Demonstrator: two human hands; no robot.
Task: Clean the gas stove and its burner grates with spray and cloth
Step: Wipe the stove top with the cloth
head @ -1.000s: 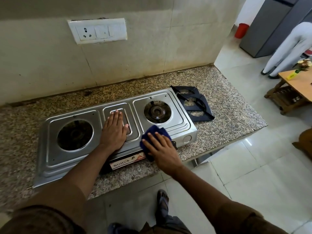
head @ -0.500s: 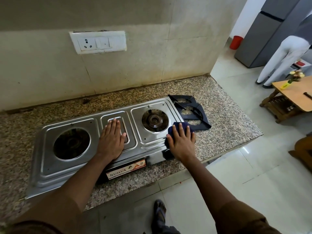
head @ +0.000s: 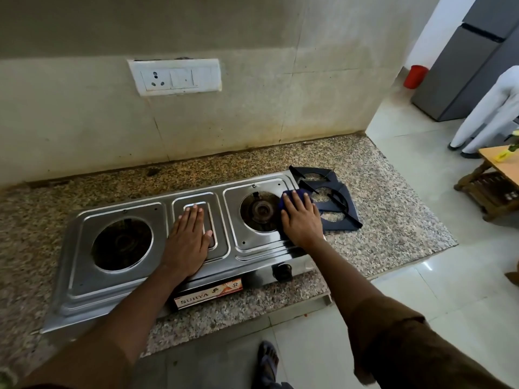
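Observation:
A steel two-burner gas stove (head: 84,279) lies on a speckled granite counter (head: 393,228), with both burner wells bare of grates. My left hand (head: 188,240) rests flat, fingers together, on the raised middle panel. My right hand (head: 302,220) presses a dark blue cloth (head: 300,193) flat onto the stove top at the right edge of the right burner (head: 259,210). Only the cloth's far edge shows past my fingertips. Two black burner grates (head: 337,200) lie stacked on the counter just right of the stove. No spray bottle is in view.
The counter ends about a hand's width right of the grates, with tiled floor (head: 421,304) below. A switch plate (head: 174,77) sits on the wall behind. A wooden table (head: 494,178), a red bin (head: 415,77) and a grey fridge (head: 463,66) stand at the right.
My right hand has slid the cloth from the stove's front edge back and right onto the top surface beside the right burner. My left hand has stayed on the middle panel.

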